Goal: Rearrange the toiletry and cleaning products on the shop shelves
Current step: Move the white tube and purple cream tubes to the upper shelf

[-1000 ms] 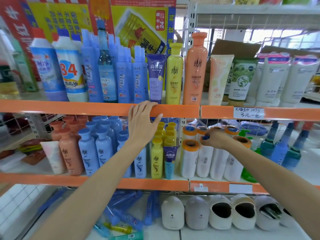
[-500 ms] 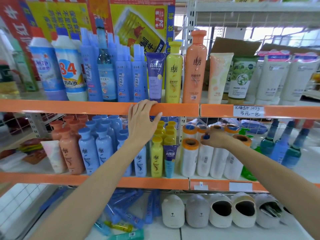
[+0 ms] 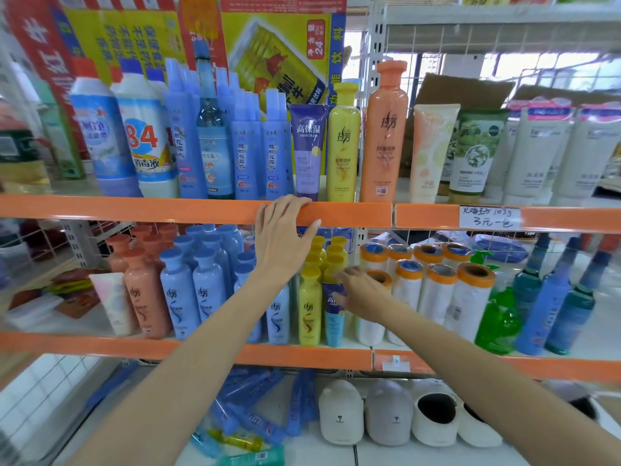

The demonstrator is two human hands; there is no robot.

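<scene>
My left hand (image 3: pixel 282 237) grips the orange front edge of the upper shelf (image 3: pixel 168 210), fingers hooked over its top and thumb on the front. My right hand (image 3: pixel 364 294) reaches into the middle shelf, its fairly straight fingers touching the top of a small purple-and-blue tube (image 3: pixel 333 322). That tube stands upright between a yellow bottle (image 3: pixel 309 311) and white rolls with orange caps (image 3: pixel 437 290). On the upper shelf stand a larger purple tube (image 3: pixel 308 149), a yellow bottle (image 3: pixel 343 142) and a tall orange bottle (image 3: pixel 384 132).
Blue bottles (image 3: pixel 188 290) and orange bottles (image 3: pixel 141 290) fill the middle shelf's left. Green and blue bottles (image 3: pixel 537 307) stand at its right. White tubes (image 3: pixel 537 153) line the upper right. Slippers (image 3: pixel 389 412) and loose blue tubes (image 3: pixel 252 405) lie on the bottom shelf.
My right hand has moved left from the tops of the white rolls to the small purple-and-blue tube. My left hand has stayed on the shelf edge.
</scene>
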